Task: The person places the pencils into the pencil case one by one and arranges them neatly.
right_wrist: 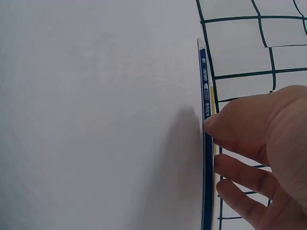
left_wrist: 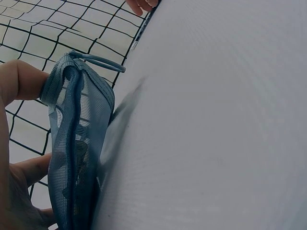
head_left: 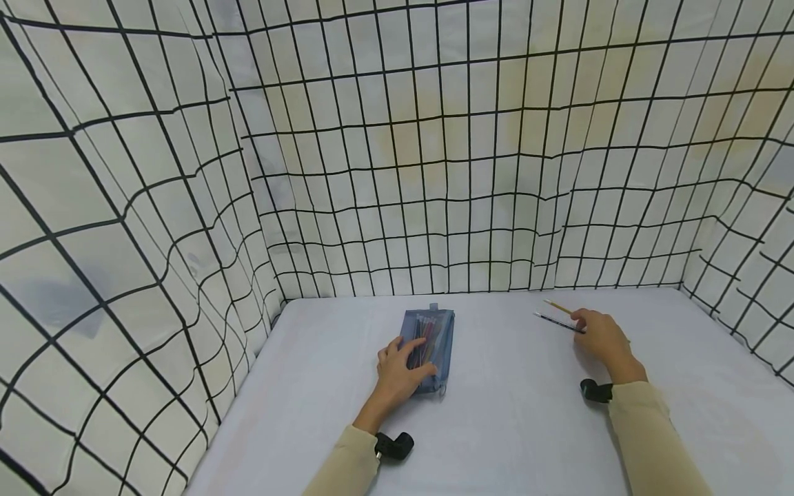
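A blue mesh pencil case [head_left: 443, 344] lies on the table, with several pens or pencils showing through it. My left hand [head_left: 397, 375] rests on it, fingers spread over its top and thumb at the near end. From the left wrist, the zipper edge of the case [left_wrist: 76, 143] and its loop [left_wrist: 103, 62] face the camera. Farther right, my right hand [head_left: 602, 341] holds two pencils low at the table, a dark blue one [head_left: 552, 319] and a yellow one [head_left: 557, 306]. In the right wrist view the thumb touches the blue pencil [right_wrist: 206, 96]; the fingers are behind the yellow pencil [right_wrist: 215, 148].
A white table [head_left: 496, 427] extends under both hands. White walls with a black grid [head_left: 459, 172] stand behind and at both sides. Each wrist carries a small black camera, one on the left [head_left: 394, 446] and one on the right [head_left: 597, 391].
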`<state>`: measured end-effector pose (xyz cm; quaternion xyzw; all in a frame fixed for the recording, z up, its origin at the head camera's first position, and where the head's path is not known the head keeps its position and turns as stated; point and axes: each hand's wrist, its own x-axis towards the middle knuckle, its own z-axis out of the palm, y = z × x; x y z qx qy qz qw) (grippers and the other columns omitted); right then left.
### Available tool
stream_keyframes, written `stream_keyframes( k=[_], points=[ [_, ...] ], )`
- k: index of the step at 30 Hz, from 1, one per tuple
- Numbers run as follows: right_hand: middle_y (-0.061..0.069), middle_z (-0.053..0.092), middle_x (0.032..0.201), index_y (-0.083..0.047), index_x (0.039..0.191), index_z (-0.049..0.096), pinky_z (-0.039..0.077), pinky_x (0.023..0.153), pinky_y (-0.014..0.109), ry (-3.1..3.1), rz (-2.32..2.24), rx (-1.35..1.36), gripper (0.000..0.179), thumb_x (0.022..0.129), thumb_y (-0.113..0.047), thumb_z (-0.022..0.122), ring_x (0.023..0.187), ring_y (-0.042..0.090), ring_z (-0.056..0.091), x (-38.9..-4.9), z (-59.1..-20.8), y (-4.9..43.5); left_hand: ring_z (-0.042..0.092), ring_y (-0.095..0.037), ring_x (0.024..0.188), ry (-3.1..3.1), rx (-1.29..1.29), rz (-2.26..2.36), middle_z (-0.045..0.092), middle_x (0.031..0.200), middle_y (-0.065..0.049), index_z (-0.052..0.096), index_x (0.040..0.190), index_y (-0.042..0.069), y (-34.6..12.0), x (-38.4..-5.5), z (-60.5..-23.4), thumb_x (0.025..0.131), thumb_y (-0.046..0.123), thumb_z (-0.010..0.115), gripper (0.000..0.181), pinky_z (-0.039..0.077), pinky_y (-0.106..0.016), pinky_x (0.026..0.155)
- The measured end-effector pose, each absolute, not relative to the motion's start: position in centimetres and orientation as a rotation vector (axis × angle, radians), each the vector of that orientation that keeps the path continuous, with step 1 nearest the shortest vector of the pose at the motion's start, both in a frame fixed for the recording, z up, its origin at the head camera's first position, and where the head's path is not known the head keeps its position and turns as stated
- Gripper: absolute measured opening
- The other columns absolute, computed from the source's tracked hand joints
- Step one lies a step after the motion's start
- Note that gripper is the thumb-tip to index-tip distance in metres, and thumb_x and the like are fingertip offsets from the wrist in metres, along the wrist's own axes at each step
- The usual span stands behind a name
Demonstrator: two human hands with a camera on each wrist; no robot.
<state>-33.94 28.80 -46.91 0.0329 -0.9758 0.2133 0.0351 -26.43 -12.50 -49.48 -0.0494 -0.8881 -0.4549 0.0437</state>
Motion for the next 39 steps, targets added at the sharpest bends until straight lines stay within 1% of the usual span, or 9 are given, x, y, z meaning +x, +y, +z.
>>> stream_keyframes(
  k=[4, 7, 12, 18, 23, 30, 35, 39],
  points=[
    [0.025, 0.068, 0.113, 0.005, 0.129, 0.059, 0.05, 0.079, 0.052, -3.037, 0.695, 0.062, 0.039, 0.09, -0.002, 0.06, 0.097, 0.04, 0.063, -33.9, -46.8, 28.8, 0.02, -0.045, 0.147, -2.713, -0.15, -1.4, 0.027, 0.165, -0.021, 0.058, 0.145, 0.024, -12.4, -26.3, -49.4, 0.08, 0.042, 0.07, 0.069, 0.024, -0.073, 0.11],
    [0.025, 0.068, 0.112, 0.003, 0.128, 0.059, 0.05, 0.075, 0.049, -3.059, 0.703, 0.045, 0.037, 0.091, -0.002, 0.06, 0.094, 0.038, 0.064, -33.8, -46.8, 28.8, 0.02, -0.045, 0.147, -2.711, -0.151, -1.403, 0.027, 0.165, -0.021, 0.058, 0.145, 0.024, -12.4, -26.3, -49.3, 0.08, 0.042, 0.07, 0.069, 0.024, -0.073, 0.11],
    [0.023, 0.069, 0.109, 0.002, 0.125, 0.061, 0.05, 0.071, 0.044, -3.069, 0.698, 0.05, 0.035, 0.09, -0.002, 0.062, 0.088, 0.034, 0.064, -33.9, -46.8, 28.8, 0.02, -0.045, 0.147, -2.71, -0.151, -1.403, 0.027, 0.165, -0.021, 0.058, 0.145, 0.025, -12.4, -26.3, -49.3, 0.08, 0.042, 0.07, 0.068, 0.024, -0.074, 0.11],
    [0.021, 0.07, 0.107, 0.0, 0.123, 0.062, 0.05, 0.07, 0.042, -3.084, 0.715, 0.041, 0.035, 0.088, -0.005, 0.066, 0.086, 0.031, 0.064, -33.9, -46.7, 28.7, 0.02, -0.045, 0.148, -2.709, -0.144, -1.406, 0.027, 0.165, -0.021, 0.058, 0.145, 0.025, -12.4, -26.3, -49.3, 0.08, 0.042, 0.07, 0.068, 0.025, -0.074, 0.109],
    [0.02, 0.069, 0.104, 0.001, 0.123, 0.061, 0.048, 0.067, 0.038, -3.062, 0.731, 0.05, 0.038, 0.086, -0.006, 0.069, 0.083, 0.028, 0.062, -33.8, -46.4, 28.4, 0.02, -0.044, 0.147, -2.711, -0.14, -1.407, 0.027, 0.165, -0.021, 0.058, 0.145, 0.025, -12.4, -26.3, -49.3, 0.08, 0.042, 0.07, 0.069, 0.025, -0.074, 0.109],
    [0.016, 0.068, 0.1, 0.001, 0.123, 0.06, 0.046, 0.064, 0.033, -3.014, 0.795, 0.076, 0.039, 0.086, -0.007, 0.07, 0.078, 0.023, 0.06, -33.7, -45.7, 27.6, 0.02, -0.045, 0.148, -2.715, -0.141, -1.398, 0.027, 0.165, -0.02, 0.058, 0.145, 0.024, -12.4, -26.3, -49.4, 0.079, 0.042, 0.07, 0.069, 0.025, -0.074, 0.109],
    [0.014, 0.068, 0.096, 0.003, 0.123, 0.06, 0.044, 0.062, 0.031, -2.972, 0.845, 0.124, 0.04, 0.085, -0.007, 0.07, 0.076, 0.022, 0.06, -33.4, -45.0, 27.0, 0.02, -0.045, 0.147, -2.711, -0.143, -1.397, 0.027, 0.165, -0.021, 0.058, 0.145, 0.024, -12.4, -26.3, -49.3, 0.079, 0.042, 0.071, 0.069, 0.025, -0.074, 0.109],
    [0.013, 0.068, 0.096, 0.003, 0.124, 0.061, 0.044, 0.062, 0.03, -2.951, 0.877, 0.155, 0.04, 0.086, -0.007, 0.069, 0.076, 0.021, 0.059, -33.2, -44.5, 26.7, 0.021, -0.045, 0.147, -2.712, -0.139, -1.396, 0.028, 0.165, -0.021, 0.059, 0.145, 0.024, -12.4, -26.2, -49.2, 0.079, 0.042, 0.071, 0.069, 0.025, -0.074, 0.109]
  ],
)
